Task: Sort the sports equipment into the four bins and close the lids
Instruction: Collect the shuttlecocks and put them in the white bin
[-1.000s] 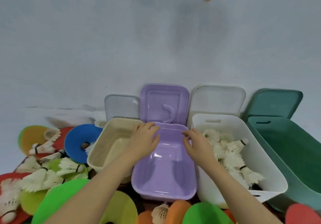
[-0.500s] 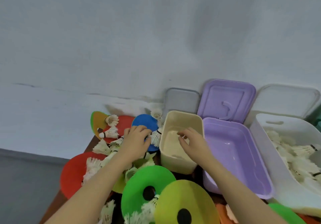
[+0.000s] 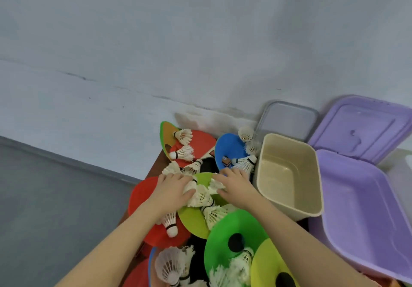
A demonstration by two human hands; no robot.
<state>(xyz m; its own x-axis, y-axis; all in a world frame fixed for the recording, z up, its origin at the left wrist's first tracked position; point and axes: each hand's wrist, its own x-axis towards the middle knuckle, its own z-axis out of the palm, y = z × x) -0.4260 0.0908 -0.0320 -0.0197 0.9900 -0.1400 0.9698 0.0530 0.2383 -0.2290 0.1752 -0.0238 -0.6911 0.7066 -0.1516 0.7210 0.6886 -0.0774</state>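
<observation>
Several white shuttlecocks [image 3: 200, 194] lie bunched on a lime-green disc [image 3: 194, 220] in the pile of coloured discs, left of the bins. Both hands press in on the bunch: the left hand [image 3: 171, 189] curls its fingers round the feathers from one side, the right hand [image 3: 236, 185] closes on them from the other. Just beside the right hand stands the beige bin [image 3: 289, 175], with nothing in it. Next to it sits the purple bin [image 3: 361, 215], its lid [image 3: 361, 126] open against the wall.

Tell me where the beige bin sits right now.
In the head view the beige bin stands right of centre, its lid off, between the blue disc on its left and the purple bin on its right.
</observation>
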